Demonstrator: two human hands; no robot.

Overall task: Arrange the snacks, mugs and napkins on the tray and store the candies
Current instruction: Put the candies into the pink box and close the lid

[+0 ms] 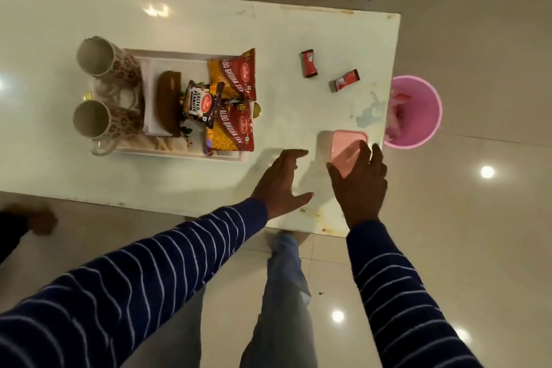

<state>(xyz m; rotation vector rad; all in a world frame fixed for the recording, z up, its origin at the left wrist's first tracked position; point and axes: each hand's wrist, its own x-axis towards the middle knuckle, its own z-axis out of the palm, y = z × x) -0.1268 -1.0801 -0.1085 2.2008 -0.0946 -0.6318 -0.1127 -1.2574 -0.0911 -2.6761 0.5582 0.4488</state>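
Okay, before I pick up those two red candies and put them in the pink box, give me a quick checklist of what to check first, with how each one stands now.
1. Both candies in reach: ok. One red candy and the other red candy lie loose on the table, apart from each other.
2. Pink box open: not ok. Its lid looks on.
3. Hands free: ok. The left hand is open and empty; the right hand is spread over the box, gripping nothing.
4. Path to the candies clear: ok. Nothing stands between box and candies.
5. Tray loaded: ok. Mugs, napkins and snack packs sit on it.
6. Box empty inside: cannot tell.
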